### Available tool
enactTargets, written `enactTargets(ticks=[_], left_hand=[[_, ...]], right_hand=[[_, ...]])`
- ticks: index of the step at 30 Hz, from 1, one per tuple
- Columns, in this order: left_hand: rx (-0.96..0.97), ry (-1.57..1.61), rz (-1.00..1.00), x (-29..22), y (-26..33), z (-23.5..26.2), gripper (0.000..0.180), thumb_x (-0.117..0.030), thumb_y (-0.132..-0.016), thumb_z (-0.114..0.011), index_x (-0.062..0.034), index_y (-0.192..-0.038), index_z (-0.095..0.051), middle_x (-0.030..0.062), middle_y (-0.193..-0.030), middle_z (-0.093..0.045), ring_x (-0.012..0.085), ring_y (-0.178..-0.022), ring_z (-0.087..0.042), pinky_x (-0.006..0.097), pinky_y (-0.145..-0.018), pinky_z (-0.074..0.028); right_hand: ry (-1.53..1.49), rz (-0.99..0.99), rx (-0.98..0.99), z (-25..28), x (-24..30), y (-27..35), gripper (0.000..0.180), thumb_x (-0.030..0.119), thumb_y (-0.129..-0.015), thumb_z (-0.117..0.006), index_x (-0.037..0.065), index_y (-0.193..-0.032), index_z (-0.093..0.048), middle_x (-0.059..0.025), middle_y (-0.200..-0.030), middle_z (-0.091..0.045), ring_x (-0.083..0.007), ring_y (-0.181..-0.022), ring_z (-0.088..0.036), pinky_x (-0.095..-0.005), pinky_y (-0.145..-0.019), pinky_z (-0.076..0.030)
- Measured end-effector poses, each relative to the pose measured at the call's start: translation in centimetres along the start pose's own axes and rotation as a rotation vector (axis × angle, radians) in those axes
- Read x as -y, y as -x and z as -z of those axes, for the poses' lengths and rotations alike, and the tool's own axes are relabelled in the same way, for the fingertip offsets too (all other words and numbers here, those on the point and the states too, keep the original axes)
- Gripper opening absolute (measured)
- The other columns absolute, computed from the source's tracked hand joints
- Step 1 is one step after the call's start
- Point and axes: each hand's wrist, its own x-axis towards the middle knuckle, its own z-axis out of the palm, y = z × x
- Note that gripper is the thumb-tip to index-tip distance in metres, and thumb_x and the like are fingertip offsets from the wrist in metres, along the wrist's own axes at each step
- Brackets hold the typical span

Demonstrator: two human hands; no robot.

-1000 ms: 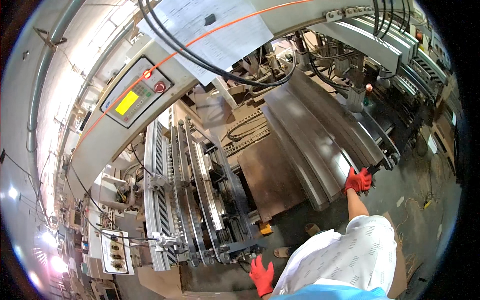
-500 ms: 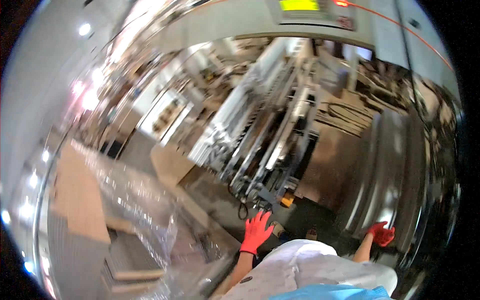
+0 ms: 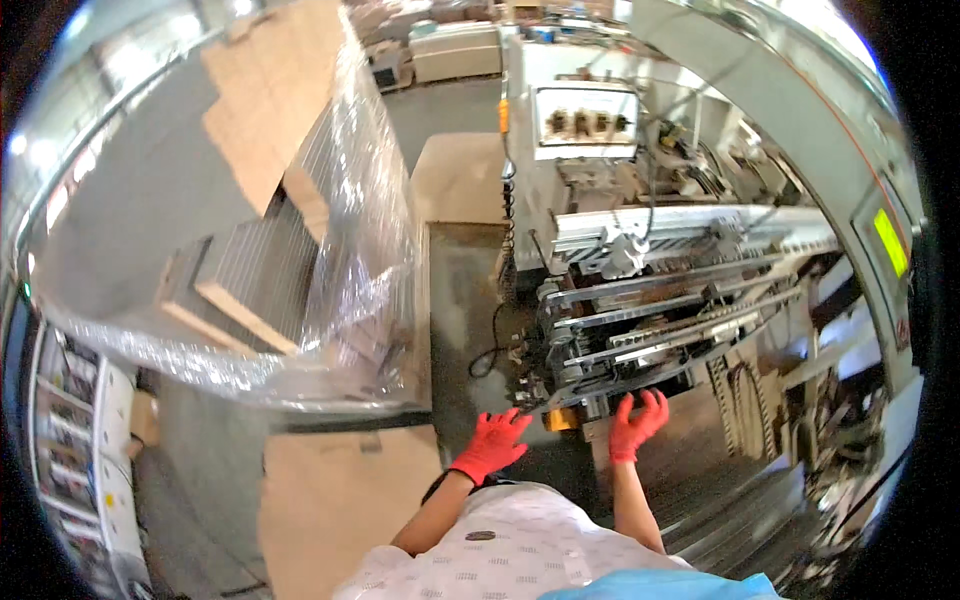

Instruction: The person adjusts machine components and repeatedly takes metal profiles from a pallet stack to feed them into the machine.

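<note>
Both my hands wear red gloves and are held out in front of my body. My left hand has its fingers apart and holds nothing; it is beside the near end of the machine. My right hand is raised with fingers spread and slightly curled, empty, in front of the machine's metal rails. A yellow-orange block at the rails' near end lies between the two hands. Whether either hand touches the machine cannot be made out.
At left stands a stack of grey panels wrapped in clear film. A flat brown sheet lies on the floor before it. A grey overhead housing with a lit yellow-green screen spans the right. A dark cable hangs by the rails.
The view has swung to the left, bringing the wrapped stack in fully. My right hand has left the long grey surface at right and come up nearer my left hand.
</note>
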Motion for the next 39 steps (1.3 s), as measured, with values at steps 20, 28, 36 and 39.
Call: enactTargets(ticks=[20,28,36,39], left_hand=[[-0.364,0.228,0.329,10.2,-4.1,0.8,0.058,-0.037,-0.086,-0.067,-0.0161,-0.137,-0.051,0.0149,-0.135,-0.056,0.0319,-0.122,-0.054,0.056,-0.101,-0.038],[-0.636,0.384,0.104,12.2,-8.1,11.5,0.053,-0.027,-0.085,-0.071,-0.0063,-0.131,-0.056,0.0184,-0.127,-0.060,0.0352,-0.120,-0.056,0.045,-0.102,-0.043],[-1.421,-0.010,0.071,11.7,-6.4,35.2,0.048,-0.011,-0.078,-0.074,-0.0033,-0.124,-0.059,0.0158,-0.120,-0.061,0.0331,-0.114,-0.057,0.043,-0.100,-0.043],[-1.864,-0.235,0.109,11.2,-5.9,45.1,0.045,-0.016,-0.082,-0.075,-0.0036,-0.122,-0.061,0.0130,-0.118,-0.060,0.0306,-0.112,-0.056,0.040,-0.100,-0.042]], right_hand=[[-0.023,0.584,0.697,-16.1,0.0,-4.8,0.014,0.022,-0.086,-0.057,0.009,-0.085,-0.062,-0.0131,-0.081,-0.061,-0.0383,-0.076,-0.058,-0.0487,-0.065,-0.046],[0.075,0.495,0.760,-16.0,0.6,-4.9,0.019,0.023,-0.087,-0.053,0.007,-0.080,-0.060,-0.0173,-0.080,-0.057,-0.0417,-0.077,-0.056,-0.0512,-0.065,-0.044],[-0.045,0.484,0.643,-15.5,0.4,-4.5,0.015,0.020,-0.086,-0.055,0.006,-0.082,-0.058,-0.0166,-0.085,-0.057,-0.0403,-0.082,-0.055,-0.0505,-0.071,-0.043],[-0.055,0.473,0.593,-15.9,-0.1,-4.3,0.023,0.029,-0.088,-0.052,0.008,-0.081,-0.055,-0.0135,-0.081,-0.055,-0.0385,-0.078,-0.053,-0.0496,-0.068,-0.041]])
